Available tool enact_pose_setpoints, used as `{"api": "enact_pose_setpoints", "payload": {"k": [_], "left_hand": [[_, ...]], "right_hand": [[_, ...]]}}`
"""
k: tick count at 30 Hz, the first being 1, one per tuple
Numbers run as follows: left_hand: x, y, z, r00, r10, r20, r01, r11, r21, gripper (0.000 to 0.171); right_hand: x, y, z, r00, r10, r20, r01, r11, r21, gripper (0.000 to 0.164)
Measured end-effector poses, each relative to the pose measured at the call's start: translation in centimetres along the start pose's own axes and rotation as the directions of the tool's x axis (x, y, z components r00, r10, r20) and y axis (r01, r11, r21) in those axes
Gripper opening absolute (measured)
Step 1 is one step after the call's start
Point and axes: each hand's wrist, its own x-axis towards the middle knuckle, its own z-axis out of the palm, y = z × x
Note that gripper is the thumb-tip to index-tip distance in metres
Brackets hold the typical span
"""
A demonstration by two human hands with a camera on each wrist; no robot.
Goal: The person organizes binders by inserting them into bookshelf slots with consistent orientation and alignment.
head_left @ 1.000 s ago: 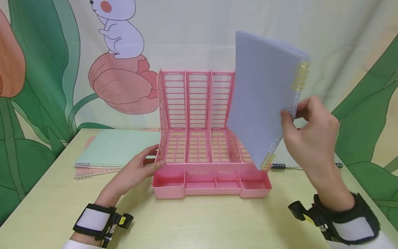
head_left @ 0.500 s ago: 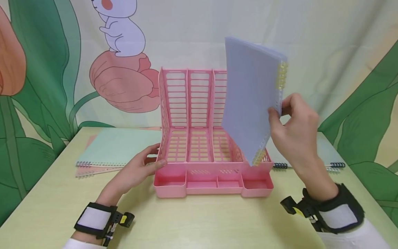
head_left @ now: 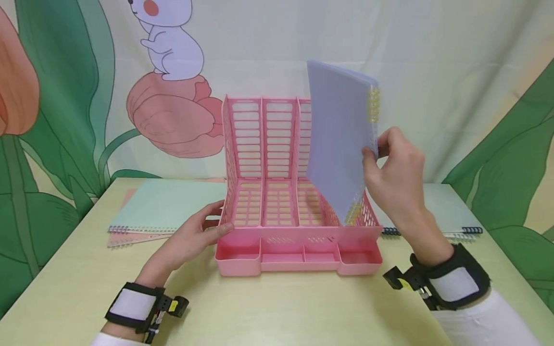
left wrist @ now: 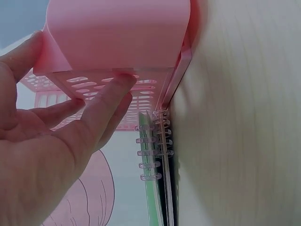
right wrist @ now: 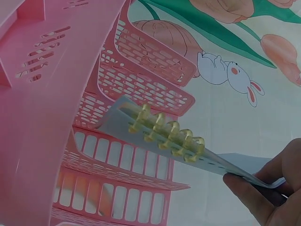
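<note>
Desk organizer (head_left: 298, 232): one. Front-tray compartments (head_left: 281, 265): four are counted. Blue notebook (head_left: 335, 139): one. Yellow rings (right wrist: 160, 120) at its nearer end: five are counted in the right wrist view. Notebooks on the left (head_left: 173, 202): at least two are made out. Notebooks on the right (head_left: 447, 206): at least two. Hands (head_left: 396, 168): two. Wrist straps (head_left: 132, 304): two. Wrist cameras (head_left: 176, 306): two. Printed rabbit (head_left: 173, 53): one is seen.
</note>
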Motion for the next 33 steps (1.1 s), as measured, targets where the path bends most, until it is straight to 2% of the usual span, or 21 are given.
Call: {"api": "enact_pose_setpoints", "payload": {"k": [13,33], "left_hand": [[-0.1,-0.1,-0.3,1.000,-0.013,0.003,0.013,1.000,0.004,0.082],[-0.1,0.3,0.1,0.999,-0.035,-0.001,0.035,0.999,0.017,0.080]], "right_hand": [[0.7,0.0,1.3,0.997,0.014,0.080,-0.013,1.000,-0.017,0.011],[1.8,0.9,3.6,0.993,-0.006,0.119,0.009,1.000,-0.020,0.011]]}}
